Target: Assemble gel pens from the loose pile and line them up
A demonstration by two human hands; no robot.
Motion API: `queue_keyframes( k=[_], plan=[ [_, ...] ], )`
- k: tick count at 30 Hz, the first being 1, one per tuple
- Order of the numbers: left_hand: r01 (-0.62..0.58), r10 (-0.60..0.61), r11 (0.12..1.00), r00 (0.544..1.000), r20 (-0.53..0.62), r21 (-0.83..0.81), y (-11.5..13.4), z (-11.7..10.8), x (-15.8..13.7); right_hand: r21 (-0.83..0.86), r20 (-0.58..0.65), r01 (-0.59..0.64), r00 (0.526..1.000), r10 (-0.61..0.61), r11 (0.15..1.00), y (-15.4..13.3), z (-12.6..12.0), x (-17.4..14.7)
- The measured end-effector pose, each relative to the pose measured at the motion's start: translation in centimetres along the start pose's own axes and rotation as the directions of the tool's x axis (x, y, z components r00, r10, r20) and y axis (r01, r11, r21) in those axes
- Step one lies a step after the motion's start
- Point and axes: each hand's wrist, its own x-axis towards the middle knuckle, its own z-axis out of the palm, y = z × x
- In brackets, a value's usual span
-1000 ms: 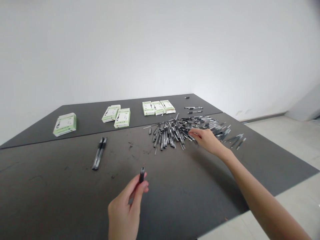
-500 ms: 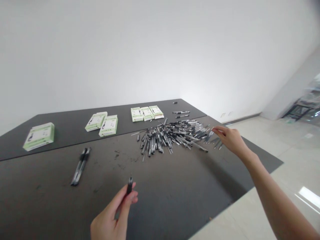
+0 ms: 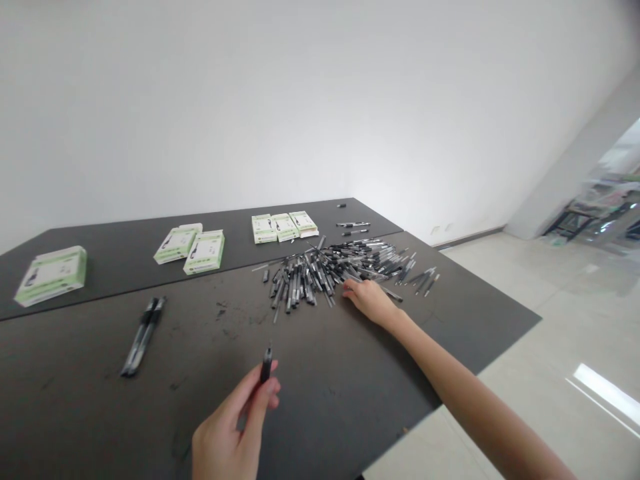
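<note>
My left hand [image 3: 235, 420], low in the middle, pinches a pen [image 3: 267, 366] between thumb and fingers. The pen's black grip and thin tip point up and away; its rear end is hidden in the hand. At the front edge of a heap of pen parts [image 3: 305, 277], my right hand [image 3: 370, 300] is lowered with its fingers closed together. Whatever those fingertips pinch is too small or hidden to name. The heap mixes clear barrels, black-ended pieces and thin refills. Two assembled-looking pens [image 3: 143, 337] lie side by side on the left of the table.
Green and white boxes stand along the back: one box [image 3: 53, 275] far left, a pair [image 3: 205, 252] nearer the middle, three together [image 3: 285, 227] behind the heap. Several loose pens [image 3: 354, 229] lie at the back right. The dark table's [image 3: 500, 307] right edge borders a tiled floor.
My right hand has moved left and nearer, from the heap's right end to its front edge. My left hand still holds the pen. The view has shifted slightly right.
</note>
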Motion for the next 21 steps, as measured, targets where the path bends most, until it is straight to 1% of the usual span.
queue_keyframes(
  k=[3, 8, 14, 21],
  plan=[
    [-0.03, 0.03, 1.0, 1.0, -0.007, 0.008, 0.1, -0.1, -0.2, -0.032, 0.011, -0.021, 1.0, 0.021, 0.999, 0.1, 0.2, -0.1],
    [-0.084, 0.084, 0.996, 0.996, -0.011, 0.023, 0.2, -0.2, -0.3, -0.079, 0.035, -0.02, 0.999, 0.023, 0.997, -0.3, -0.2, -0.7],
    [-0.115, 0.115, 0.992, 0.993, 0.001, 0.055, 0.2, -0.3, -0.4, -0.153, 0.078, -0.035, 0.996, 0.047, 0.988, -1.0, 0.4, -0.5],
    [-0.145, 0.145, 0.989, 0.989, 0.012, 0.008, 0.1, -0.3, -0.6, -0.206, 0.083, -0.072, 0.992, 0.091, 0.976, -0.9, 0.7, -0.1]
  ],
)
